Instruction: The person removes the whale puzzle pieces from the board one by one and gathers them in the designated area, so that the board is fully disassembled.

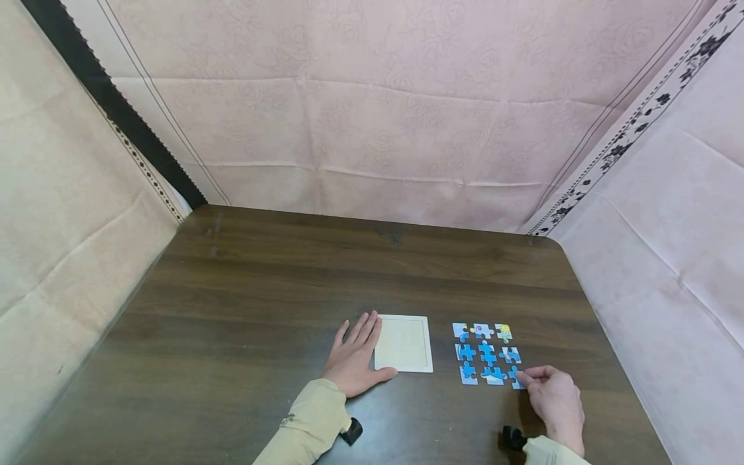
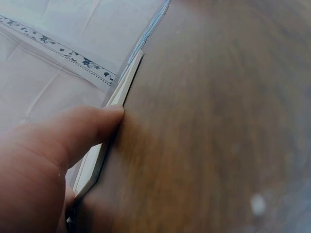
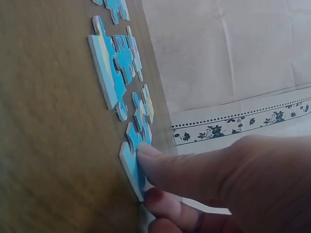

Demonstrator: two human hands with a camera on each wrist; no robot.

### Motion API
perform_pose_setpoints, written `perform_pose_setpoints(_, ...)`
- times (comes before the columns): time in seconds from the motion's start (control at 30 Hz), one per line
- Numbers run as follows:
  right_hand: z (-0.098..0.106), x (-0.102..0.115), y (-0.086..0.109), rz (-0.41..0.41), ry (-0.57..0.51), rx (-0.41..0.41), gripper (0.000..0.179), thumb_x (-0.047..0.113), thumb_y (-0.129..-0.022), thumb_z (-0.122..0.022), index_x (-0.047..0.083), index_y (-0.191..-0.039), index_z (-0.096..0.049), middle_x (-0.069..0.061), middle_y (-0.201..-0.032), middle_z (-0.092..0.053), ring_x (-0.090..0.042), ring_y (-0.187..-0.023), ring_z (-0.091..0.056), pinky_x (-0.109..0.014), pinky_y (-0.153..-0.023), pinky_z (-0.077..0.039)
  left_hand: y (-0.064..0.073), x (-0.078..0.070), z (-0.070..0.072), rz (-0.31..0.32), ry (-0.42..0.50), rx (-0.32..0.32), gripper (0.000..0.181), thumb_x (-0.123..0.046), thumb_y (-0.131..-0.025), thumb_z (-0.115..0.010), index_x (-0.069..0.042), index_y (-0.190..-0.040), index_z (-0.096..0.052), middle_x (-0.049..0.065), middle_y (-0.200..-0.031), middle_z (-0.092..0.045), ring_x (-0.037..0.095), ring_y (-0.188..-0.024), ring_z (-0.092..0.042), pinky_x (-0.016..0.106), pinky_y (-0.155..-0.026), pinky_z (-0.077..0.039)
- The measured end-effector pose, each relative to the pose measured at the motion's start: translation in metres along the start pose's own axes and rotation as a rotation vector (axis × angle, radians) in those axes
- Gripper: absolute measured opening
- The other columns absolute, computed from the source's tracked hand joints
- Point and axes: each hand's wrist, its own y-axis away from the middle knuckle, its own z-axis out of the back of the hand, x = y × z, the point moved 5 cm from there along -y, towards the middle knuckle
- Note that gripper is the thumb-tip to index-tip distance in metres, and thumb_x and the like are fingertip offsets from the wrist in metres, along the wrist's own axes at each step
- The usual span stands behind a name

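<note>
A cream square puzzle tray (image 1: 431, 352) with a raised rim lies flat on the brown table. My left hand (image 1: 352, 363) rests at its left side, fingers stretched along the left edge and thumb at the near edge; the thumb (image 2: 97, 124) shows against that edge in the left wrist view. To the right, several blue, white and yellow jigsaw pieces (image 1: 488, 352) are laid out in spaced rows. With thumb and fingertips, my right hand (image 1: 556, 397) pinches the near right corner jigsaw piece (image 3: 128, 162), the thumb lying over its face.
The wood-grain table (image 1: 261, 310) stretches away to a back edge below a pale cloth wall (image 1: 372, 129). More cloth hangs at the left and right sides. A dark wrist strap (image 1: 351, 431) is on the left wrist, and another (image 1: 514, 438) on the right.
</note>
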Motion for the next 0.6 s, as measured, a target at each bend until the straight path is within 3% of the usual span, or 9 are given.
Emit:
perform_pose_setpoints(0.23, 0.0, 0.005, -0.003, 0.061, -0.008, 0.005, 0.022, 0.017, -0.089, -0.069, 0.0, -0.103, -0.065, -0.008, -0.081, -0.068, -0.026, -0.074, -0.057, -0.042, -0.066, -0.041, -0.002, 0.0, 0.002, 0.003, 0.017, 0.0, 0.106, -0.077, -0.083, -0.048, -0.011, -0.157, -0.011, 0.003, -0.163, -0.005, 0.02, -0.149, -0.004, 0.05, -0.117, -0.001)
perform_pose_setpoints(0.5, 0.01, 0.006, 0.0, 0.098, -0.06, -0.059, 0.043, 0.036, -0.093, -0.065, -0.004, -0.109, -0.061, -0.019, -0.093, -0.064, -0.029, -0.077, -0.053, -0.032, -0.056, -0.042, 0.001, 0.0, 0.004, -0.014, 0.1, -0.005, 0.105, -0.073, -0.083, -0.053, -0.009, -0.156, -0.012, 0.004, -0.163, -0.006, 0.021, -0.149, -0.007, 0.05, -0.117, -0.003)
perform_pose_setpoints(0.6, 0.017, 0.009, 0.001, 0.13, -0.064, -0.092, 0.047, 0.04, -0.093, -0.063, -0.003, -0.111, -0.061, -0.019, -0.093, -0.064, -0.03, -0.079, -0.055, -0.033, -0.057, -0.042, 0.002, 0.002, 0.006, -0.021, 0.164, -0.015, 0.104, -0.073, -0.084, -0.051, -0.01, -0.157, -0.011, 0.003, -0.163, -0.005, 0.021, -0.149, -0.007, 0.049, -0.117, -0.004)
